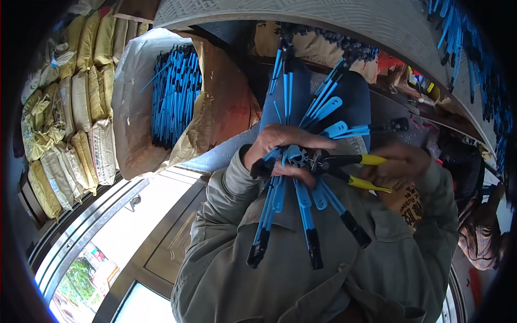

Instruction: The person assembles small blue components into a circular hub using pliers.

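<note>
My left hand [291,141] is closed around the centre of a star-shaped piece of blue plastic arms [308,215] with black tips. Its fingers and thumb frame a dark, toothed round hub [297,156]. The arms fan out on several sides, some over my lap and others against my jacket. In my right hand [401,160], slightly blurred, are pliers with yellow-tipped handles [371,184]. The handles stand apart. The pliers' dark head reaches the hub's right side, close to my left thumb; what its jaws grip is too small to make out.
To the left, a large open sack [129,102] holds many blue sticks [176,97]. Behind it are stacked yellowish packed bags [81,102]. A grey patterned tabletop [334,13] curves across the far side, with more blue arms [463,48] at the right. Dark small parts [350,47] lie in a sack beneath it.
</note>
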